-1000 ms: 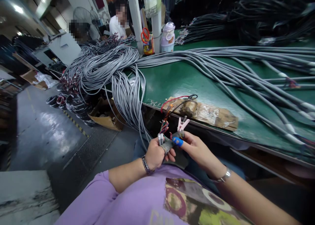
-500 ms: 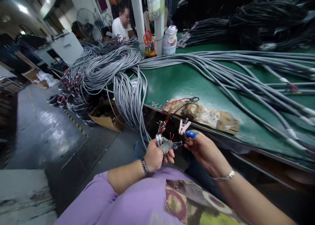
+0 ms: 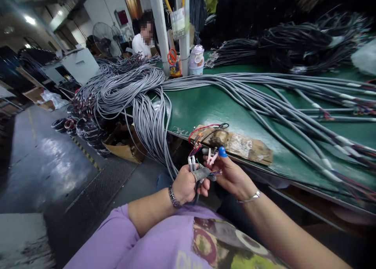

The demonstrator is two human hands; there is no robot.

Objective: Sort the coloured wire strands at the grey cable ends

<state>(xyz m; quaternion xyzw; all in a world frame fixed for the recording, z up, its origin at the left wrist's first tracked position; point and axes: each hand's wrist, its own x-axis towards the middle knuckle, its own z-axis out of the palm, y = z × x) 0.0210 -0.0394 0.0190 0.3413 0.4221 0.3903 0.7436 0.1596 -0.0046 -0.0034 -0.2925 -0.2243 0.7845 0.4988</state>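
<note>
My left hand (image 3: 188, 184), a grey cover on its thumb, is closed around grey cable ends. White sleeves (image 3: 191, 163) and thin coloured wires (image 3: 195, 149) stick up from the fist. More fine wires (image 3: 216, 172) point right past the thumb. Close on the right is my right hand (image 3: 227, 173), its blue-covered thumb raised and apart from the fingers. A pale pink clip (image 3: 211, 158) lies between that thumb and the fingers, near the table edge; no firm grip on it shows. Part of the right fingers is hidden behind the clip and wires.
Grey cables (image 3: 241, 80) run across the green table (image 3: 190, 108) and hang in coils (image 3: 149, 116) over its left edge. A taped wooden block (image 3: 246, 145) sits at the front edge with red and black leads. Farther back are a bottle (image 3: 196, 60) and a seated person (image 3: 142, 41).
My right hand has moved left, closer to my left hand and the clip, and its thumb has lifted. My left hand still grips the cable ends. The view has shifted slightly.
</note>
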